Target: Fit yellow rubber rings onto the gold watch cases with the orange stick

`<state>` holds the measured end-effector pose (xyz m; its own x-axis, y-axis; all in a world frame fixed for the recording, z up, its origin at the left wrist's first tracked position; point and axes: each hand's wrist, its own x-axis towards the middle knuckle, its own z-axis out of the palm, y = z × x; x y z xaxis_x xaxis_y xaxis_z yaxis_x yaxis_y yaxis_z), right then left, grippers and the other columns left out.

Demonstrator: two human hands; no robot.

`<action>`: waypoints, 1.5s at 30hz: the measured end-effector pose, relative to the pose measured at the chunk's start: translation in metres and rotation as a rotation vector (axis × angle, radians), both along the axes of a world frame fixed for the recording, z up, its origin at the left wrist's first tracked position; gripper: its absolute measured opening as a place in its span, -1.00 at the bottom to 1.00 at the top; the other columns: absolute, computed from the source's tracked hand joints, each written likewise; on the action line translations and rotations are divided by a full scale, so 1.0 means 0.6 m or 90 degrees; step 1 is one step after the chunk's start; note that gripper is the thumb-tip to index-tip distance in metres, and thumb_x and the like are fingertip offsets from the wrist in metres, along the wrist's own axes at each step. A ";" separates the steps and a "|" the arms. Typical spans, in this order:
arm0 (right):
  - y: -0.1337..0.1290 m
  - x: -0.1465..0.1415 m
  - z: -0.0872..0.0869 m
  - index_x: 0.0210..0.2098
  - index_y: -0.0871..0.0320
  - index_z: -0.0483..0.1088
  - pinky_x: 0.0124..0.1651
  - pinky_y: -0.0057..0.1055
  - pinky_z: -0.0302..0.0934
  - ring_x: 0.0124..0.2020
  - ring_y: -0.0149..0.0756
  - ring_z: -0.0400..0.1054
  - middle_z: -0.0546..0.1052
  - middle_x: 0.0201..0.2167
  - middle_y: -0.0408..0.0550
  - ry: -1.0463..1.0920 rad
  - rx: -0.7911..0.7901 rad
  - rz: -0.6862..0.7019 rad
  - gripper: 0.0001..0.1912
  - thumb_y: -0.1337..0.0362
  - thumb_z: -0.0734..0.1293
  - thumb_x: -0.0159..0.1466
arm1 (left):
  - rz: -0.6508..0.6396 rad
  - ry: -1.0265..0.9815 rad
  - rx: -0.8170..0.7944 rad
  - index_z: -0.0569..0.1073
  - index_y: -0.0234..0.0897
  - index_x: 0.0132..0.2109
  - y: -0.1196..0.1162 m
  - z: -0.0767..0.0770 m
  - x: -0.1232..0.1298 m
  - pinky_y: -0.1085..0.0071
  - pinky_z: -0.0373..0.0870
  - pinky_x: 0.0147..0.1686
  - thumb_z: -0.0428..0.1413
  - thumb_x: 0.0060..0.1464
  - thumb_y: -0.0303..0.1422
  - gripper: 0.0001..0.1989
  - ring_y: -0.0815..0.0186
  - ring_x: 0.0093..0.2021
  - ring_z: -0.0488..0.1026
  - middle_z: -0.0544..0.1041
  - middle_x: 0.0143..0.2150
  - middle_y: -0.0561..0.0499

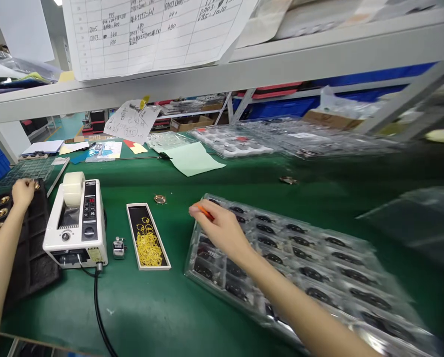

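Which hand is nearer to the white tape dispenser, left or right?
Left. The left hand is just left of the tape dispenser, at the black tray; the right hand is farther off to its right, beyond the box of yellow rings.

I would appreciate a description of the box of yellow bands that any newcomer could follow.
On the green bench, find the white tape dispenser at left. To its right, past a metal counter, lies a narrow box. Its yellow bands set it apart from the clear tray of black parts.
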<state>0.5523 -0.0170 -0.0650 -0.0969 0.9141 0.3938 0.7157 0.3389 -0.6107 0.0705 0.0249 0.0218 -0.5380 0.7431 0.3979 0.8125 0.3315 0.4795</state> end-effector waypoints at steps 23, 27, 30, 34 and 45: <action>-0.151 -0.075 -0.058 -0.31 0.10 0.54 -0.35 -0.34 0.36 -0.46 -0.29 0.42 0.54 -0.51 -0.07 0.506 -0.157 0.250 -0.73 0.08 0.30 0.30 | -0.445 -0.987 -0.044 0.47 -0.26 0.02 -0.234 -0.161 0.414 0.12 0.46 0.05 0.19 0.09 -0.20 -0.63 0.09 0.04 0.50 0.55 0.01 -0.11; -0.158 -0.078 -0.056 -0.30 0.09 0.55 -0.36 -0.35 0.39 -0.47 -0.29 0.44 0.56 -0.51 -0.06 0.512 -0.154 0.260 -0.77 0.12 0.30 0.31 | -0.475 -0.973 -0.046 0.46 -0.18 0.07 -0.239 -0.168 0.409 0.19 0.47 0.03 0.17 0.13 -0.20 -0.63 0.10 0.07 0.49 0.54 0.06 -0.09; -0.158 -0.079 -0.052 -0.29 0.08 0.56 -0.35 -0.33 0.40 -0.47 -0.29 0.45 0.56 -0.49 -0.06 0.525 -0.160 0.258 -0.76 0.11 0.30 0.31 | -0.502 -0.972 -0.050 0.47 -0.15 0.08 -0.241 -0.168 0.406 0.20 0.45 0.05 0.16 0.15 -0.20 -0.64 0.13 0.07 0.50 0.56 0.05 -0.06; -0.156 -0.082 -0.050 -0.27 0.07 0.58 -0.31 -0.29 0.43 -0.40 -0.25 0.47 0.58 -0.43 -0.01 0.525 -0.136 0.277 -0.75 0.11 0.29 0.32 | -0.505 -0.980 -0.067 0.49 -0.15 0.07 -0.242 -0.165 0.406 0.19 0.43 0.08 0.18 0.13 -0.21 -0.64 0.12 0.09 0.48 0.55 0.06 -0.05; -0.150 -0.069 -0.048 -0.03 0.09 0.48 -0.14 -0.33 0.43 -0.14 -0.26 0.49 0.60 -0.18 0.06 0.295 0.080 0.450 -0.69 0.44 0.20 0.34 | -0.503 -1.052 -0.081 0.50 -0.21 0.04 -0.240 -0.147 0.408 0.21 0.46 0.02 0.16 0.15 -0.30 -0.69 0.11 0.00 0.55 0.62 -0.06 -0.10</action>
